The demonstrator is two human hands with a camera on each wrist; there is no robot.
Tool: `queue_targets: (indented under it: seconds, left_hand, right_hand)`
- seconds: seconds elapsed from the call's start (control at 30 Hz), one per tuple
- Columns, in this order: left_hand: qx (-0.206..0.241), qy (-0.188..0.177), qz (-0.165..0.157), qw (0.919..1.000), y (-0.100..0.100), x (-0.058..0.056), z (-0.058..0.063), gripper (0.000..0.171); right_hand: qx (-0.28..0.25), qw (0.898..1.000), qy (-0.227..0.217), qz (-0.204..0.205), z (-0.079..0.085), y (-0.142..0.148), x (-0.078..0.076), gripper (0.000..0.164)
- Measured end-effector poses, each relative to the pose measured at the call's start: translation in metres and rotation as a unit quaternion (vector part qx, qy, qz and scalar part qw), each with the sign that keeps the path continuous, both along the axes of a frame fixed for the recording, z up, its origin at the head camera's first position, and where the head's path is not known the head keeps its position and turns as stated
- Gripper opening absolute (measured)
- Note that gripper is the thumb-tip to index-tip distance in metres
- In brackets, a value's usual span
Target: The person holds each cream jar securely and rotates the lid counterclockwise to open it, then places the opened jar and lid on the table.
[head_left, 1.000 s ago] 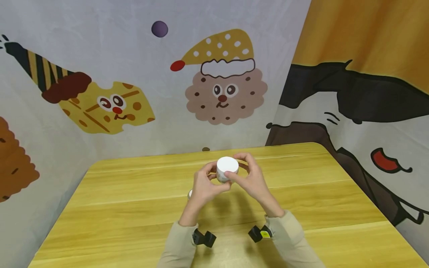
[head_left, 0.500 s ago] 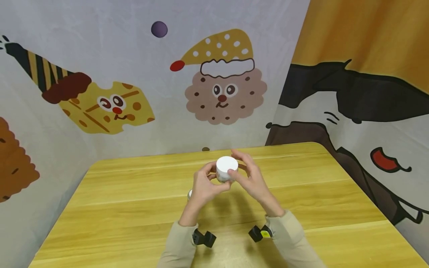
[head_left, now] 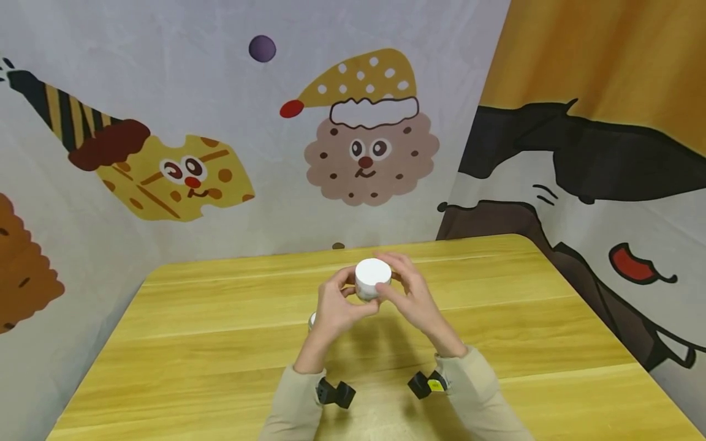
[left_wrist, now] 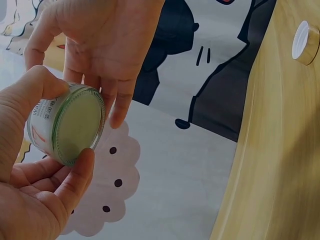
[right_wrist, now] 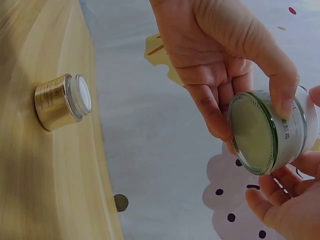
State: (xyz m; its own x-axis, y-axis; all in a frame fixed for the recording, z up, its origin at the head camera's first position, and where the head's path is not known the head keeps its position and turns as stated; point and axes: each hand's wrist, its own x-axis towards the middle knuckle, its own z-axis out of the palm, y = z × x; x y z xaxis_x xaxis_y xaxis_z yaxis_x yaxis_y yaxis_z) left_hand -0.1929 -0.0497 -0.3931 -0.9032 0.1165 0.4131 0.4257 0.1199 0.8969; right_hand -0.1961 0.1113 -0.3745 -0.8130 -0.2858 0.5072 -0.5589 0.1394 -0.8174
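Note:
A glass cosmetic jar [left_wrist: 77, 127] with a white lid [head_left: 372, 271] is held above the table. My left hand [head_left: 337, 306] grips its body, thumb on the printed label and fingers near the greenish base. My right hand [head_left: 413, 297] curls round the lid, with the thumb at the near rim and the other fingers behind. In the right wrist view, a gold jar [right_wrist: 54, 104] with a bare neck and white top stands on the table. A gold cap [left_wrist: 306, 44] with a white inside shows in the left wrist view.
The wooden table [head_left: 220, 367] ends at a wall sheet printed with cartoon figures [head_left: 364, 153]. Beside my left forearm in the head view, a small white-topped round thing [head_left: 312, 319] is mostly hidden. Both wrists wear black camera mounts [head_left: 335, 392].
My right fingers loosened and spread away from the lid about half a second ago, and now close round it again. The left hand and jar have hardly moved.

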Motion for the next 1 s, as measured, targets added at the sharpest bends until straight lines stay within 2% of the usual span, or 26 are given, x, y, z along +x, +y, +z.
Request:
queue_targets:
  seconds: [0.1,0.2,0.37,0.53,0.77,1.0]
  left_hand:
    - [-0.001,0.001,-0.001,1.0000,-0.0001,0.0003,0.0010,0.048]
    - [0.001,-0.002,-0.001,1.0000,0.0001,-0.0001,0.0015,0.047]
    - [0.004,-0.004,0.000,1.0000,0.0002,-0.0011,0.0013,0.045]
    - [-0.003,-0.004,0.004,1.0000,-0.0006,-0.0004,0.0010,0.046]
    - [-0.005,0.001,0.003,1.0000,-0.0007,0.0007,0.0014,0.047]
    - [-0.006,0.001,0.004,1.0000,-0.0008,0.0005,0.0008,0.046]
  right_hand:
    - [0.006,1.000,-0.009,-0.002,0.0004,-0.0002,0.0006,0.057]
    - [-0.010,0.999,-0.032,-0.026,0.0008,-0.0025,0.0013,0.064]
    - [-0.036,0.997,-0.037,-0.056,0.0001,-0.0058,0.0002,0.050]
    - [-0.028,0.998,-0.015,-0.048,-0.0019,-0.0048,-0.0006,0.038]
    - [-0.021,1.000,0.007,-0.022,-0.0022,-0.0038,-0.0001,0.043]
    - [-0.030,0.995,-0.018,-0.091,-0.0064,-0.0066,0.0008,0.048]
